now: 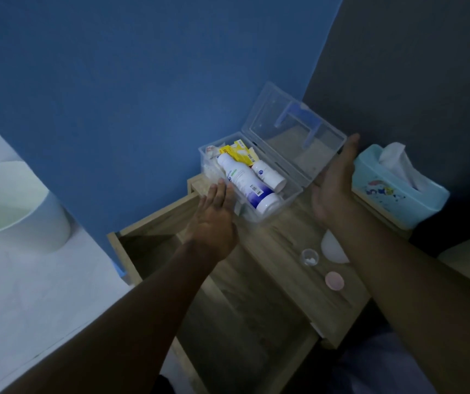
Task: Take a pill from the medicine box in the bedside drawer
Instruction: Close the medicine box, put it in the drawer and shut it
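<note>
Sitting open atop the wooden bedside table (279, 268), a clear medicine box (259, 220) holds white bottles (245, 180) and a yellow carton (238, 151). The left hand (214, 220), fingers loose and flat, touches its near wall; the right hand (333, 189), spread and grasping nothing, rests against the raised lid (293, 143). The drawer (154, 243) stands open below; a tissue box (396, 186) is at the right.

Med box (279, 194): clear glossy plastic. Nightstand (285, 265): matt wood grain. Tissue box (393, 191), 3 o'clock: smooth plastic.
</note>
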{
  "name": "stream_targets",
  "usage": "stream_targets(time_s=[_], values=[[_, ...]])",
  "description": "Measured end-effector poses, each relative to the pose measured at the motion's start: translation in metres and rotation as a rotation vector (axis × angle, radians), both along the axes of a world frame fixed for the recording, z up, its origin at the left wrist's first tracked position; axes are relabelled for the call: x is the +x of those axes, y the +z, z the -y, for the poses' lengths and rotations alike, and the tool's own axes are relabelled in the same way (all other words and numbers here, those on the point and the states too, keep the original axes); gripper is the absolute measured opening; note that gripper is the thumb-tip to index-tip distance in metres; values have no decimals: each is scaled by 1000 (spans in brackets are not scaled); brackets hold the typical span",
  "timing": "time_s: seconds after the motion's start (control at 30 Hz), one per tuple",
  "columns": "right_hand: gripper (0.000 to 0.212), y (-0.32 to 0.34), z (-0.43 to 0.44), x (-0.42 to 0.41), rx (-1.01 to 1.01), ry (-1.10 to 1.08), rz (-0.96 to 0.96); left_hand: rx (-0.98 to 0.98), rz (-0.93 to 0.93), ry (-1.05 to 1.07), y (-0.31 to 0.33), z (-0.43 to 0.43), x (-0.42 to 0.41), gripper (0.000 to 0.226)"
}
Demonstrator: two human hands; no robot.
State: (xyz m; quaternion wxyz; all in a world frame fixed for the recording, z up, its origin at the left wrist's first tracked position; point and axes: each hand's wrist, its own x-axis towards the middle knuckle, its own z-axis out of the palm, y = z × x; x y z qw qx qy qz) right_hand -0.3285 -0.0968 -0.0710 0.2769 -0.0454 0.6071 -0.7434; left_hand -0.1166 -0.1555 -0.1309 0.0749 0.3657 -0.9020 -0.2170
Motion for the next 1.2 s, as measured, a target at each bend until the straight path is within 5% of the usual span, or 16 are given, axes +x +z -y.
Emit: stream_targets(time_s=[0.23, 0.37, 0.5, 0.9, 1.2], values=[[62, 0, -18, 31, 337, 162, -622, 12, 47, -16, 0, 2, 3, 88], [50, -15, -34, 51, 415, 283, -818, -36, 44, -30, -2, 3, 6, 83], [59, -33, -44, 67, 518, 393, -1064, -75, 2, -40, -3, 3, 10, 76], [58, -19, -37, 93, 955, 613, -1443, 195, -296, 363, -4, 10, 6, 60], [57, -24, -32, 97, 970, 613, -1434, 417, -384, 501, -11, 35, -25, 46]])
